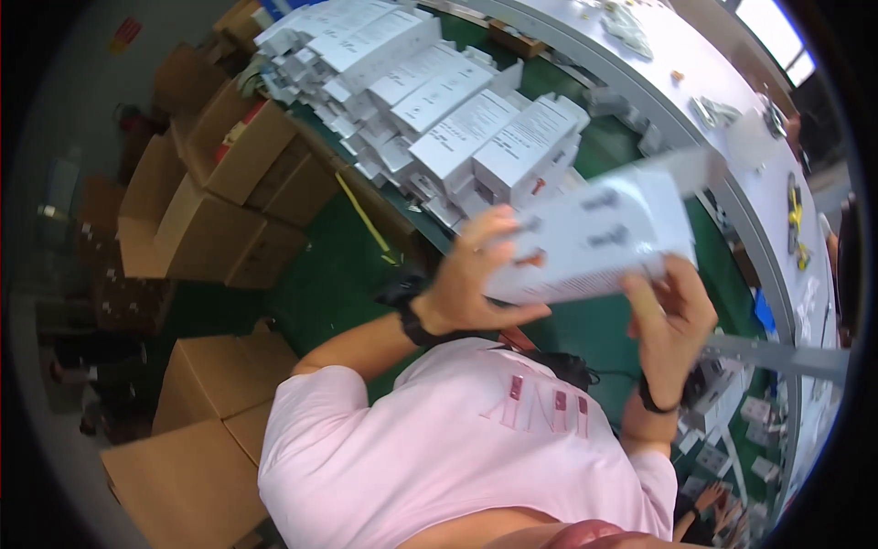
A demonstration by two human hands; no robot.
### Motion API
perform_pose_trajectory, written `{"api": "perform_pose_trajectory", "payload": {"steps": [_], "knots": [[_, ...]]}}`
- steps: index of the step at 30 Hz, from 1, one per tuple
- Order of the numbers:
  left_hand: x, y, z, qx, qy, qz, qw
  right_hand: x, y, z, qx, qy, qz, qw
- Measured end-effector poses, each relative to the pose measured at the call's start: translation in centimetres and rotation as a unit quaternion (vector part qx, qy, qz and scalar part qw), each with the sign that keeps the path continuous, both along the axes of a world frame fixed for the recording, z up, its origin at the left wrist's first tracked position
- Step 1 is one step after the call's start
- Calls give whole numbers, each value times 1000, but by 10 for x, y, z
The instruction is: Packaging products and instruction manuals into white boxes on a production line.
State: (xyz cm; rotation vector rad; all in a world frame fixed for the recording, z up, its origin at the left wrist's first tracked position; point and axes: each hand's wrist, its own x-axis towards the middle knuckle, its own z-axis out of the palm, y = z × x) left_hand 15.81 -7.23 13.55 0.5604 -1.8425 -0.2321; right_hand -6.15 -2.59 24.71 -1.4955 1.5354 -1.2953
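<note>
A white carton (585, 233) with printed pictures on its side is held out in front of my chest, slightly blurred. Its right end has a flap (692, 170) standing open. My left hand (471, 274) grips the carton's left end, thumb along the bottom edge and fingers over the top. At the lower right corner, my right hand (672, 316) pinches the carton between thumb and bent fingers. What is inside the carton cannot be seen.
Many similar white cartons (466, 133) lie stacked on the green bench beyond my left hand. Opened brown cardboard boxes (197, 220) stand at the left. A pale raised shelf (631, 82) with small parts curves along the right. Another person's hands (718, 503) show at the lower right.
</note>
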Motion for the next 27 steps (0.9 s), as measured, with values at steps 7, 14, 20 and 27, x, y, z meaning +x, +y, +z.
{"api": "perform_pose_trajectory", "payload": {"steps": [7, 14, 20, 27], "knots": [[110, -61, 61, 187, 10, 127, 974, 54, -34, -19, -183, 8, 72, 980], [132, -139, 51, 239, -50, 241, 939, 26, -22, -60, 44, 40, 91, 994], [119, -151, 25, 85, -154, 413, 894, -20, -29, -82, 112, 92, -27, 989], [42, -12, -46, 172, -39, 33, 984, -114, -93, -142, 174, 250, -41, 952]]}}
